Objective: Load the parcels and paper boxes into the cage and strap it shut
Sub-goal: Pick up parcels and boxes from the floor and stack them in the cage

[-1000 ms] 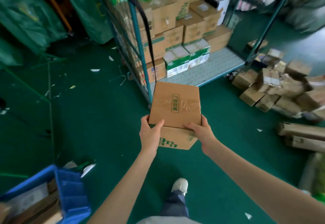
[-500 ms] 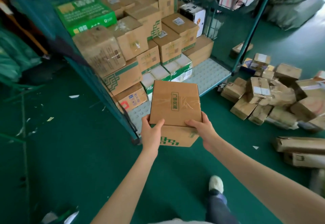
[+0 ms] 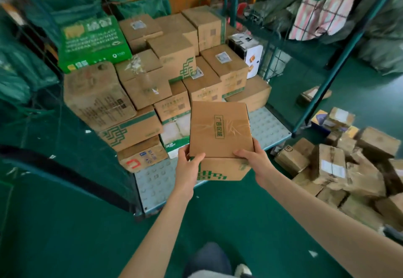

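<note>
I hold a taped brown cardboard box (image 3: 220,129) with green print in front of me, just above the front edge of the cage floor (image 3: 152,181). My left hand (image 3: 188,164) grips its near left corner, thumb on top. My right hand (image 3: 254,164) grips its near right corner in the same way. The green wire cage (image 3: 340,66) stands open toward me and holds a stack of several brown cartons (image 3: 174,59) plus a green printed carton (image 3: 93,42). A black strap (image 3: 65,175) hangs across the cage's left side.
A heap of loose parcels (image 3: 340,164) lies on the green floor at the right. Green sacks (image 3: 72,9) hang behind and left of the cage. A striped bag (image 3: 316,13) sits beyond the right mesh wall. My shoe (image 3: 243,270) is at the bottom.
I have stepped closer to the cage's open side, with the box still held in both hands. The stack now fills the view, and the box hangs over the cage floor's front edge.
</note>
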